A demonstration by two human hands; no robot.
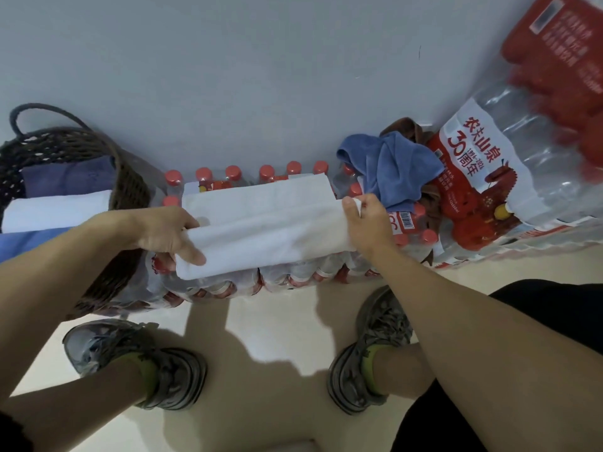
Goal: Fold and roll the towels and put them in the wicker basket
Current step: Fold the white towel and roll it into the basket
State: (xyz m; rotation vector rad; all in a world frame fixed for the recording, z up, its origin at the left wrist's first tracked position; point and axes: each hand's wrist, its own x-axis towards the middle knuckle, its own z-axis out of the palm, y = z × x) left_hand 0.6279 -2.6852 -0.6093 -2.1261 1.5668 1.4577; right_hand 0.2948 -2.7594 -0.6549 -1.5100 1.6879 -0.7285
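Observation:
A white towel lies folded lengthwise on a shrink-wrapped pack of red-capped bottles. My left hand grips its left end, thumb on top. My right hand pinches the right end between thumb and fingers. The dark wicker basket stands at the left and holds a rolled white towel, a dark blue one and a lighter blue one. A crumpled blue towel lies over a brown towel at the right.
A grey wall rises just behind the bottle pack. Taller packs of bottled water with red labels stack at the right. My two feet in grey sneakers stand on the pale floor in front.

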